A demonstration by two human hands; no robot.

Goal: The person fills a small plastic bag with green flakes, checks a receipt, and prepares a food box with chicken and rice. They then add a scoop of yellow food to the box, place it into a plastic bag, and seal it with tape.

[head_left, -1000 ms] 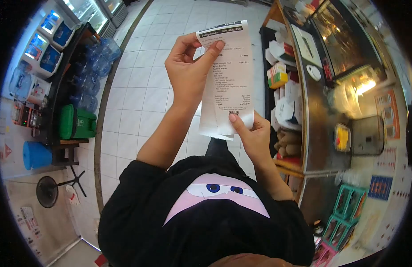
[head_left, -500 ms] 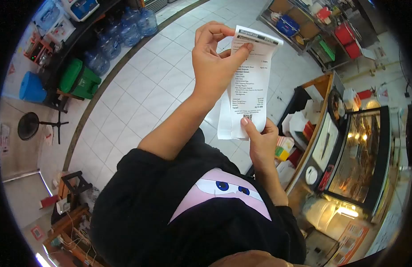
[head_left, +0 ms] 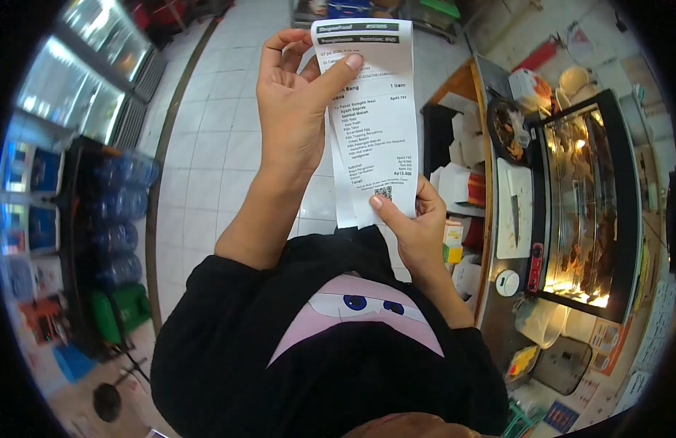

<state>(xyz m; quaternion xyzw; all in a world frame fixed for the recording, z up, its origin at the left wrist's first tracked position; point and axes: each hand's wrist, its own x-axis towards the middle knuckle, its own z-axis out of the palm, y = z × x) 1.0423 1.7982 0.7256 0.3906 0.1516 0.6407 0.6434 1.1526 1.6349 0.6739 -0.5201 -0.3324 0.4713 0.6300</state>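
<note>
I hold a long white printed receipt [head_left: 373,117] upright in front of me with both hands. My left hand [head_left: 294,109] pinches its top edge, thumb laid across the printed header. My right hand [head_left: 415,226] grips the bottom edge, thumb pressed just below the small QR code. A second paper strip hangs behind the first at the lower left. My black top with a pink printed patch fills the lower middle of the view.
A counter [head_left: 491,241] runs along the right, with a lit glass food warmer [head_left: 582,197], a white cutting board [head_left: 515,208] and stacked boxes [head_left: 466,186] on shelves below. Water jugs [head_left: 123,212] and glass-door fridges [head_left: 82,80] line the left. White tiled floor [head_left: 214,146] lies between.
The camera view has swung, so the counter and floor sit differently in frame. Both hands still hold the receipt the same way, now a little straighter and closer.
</note>
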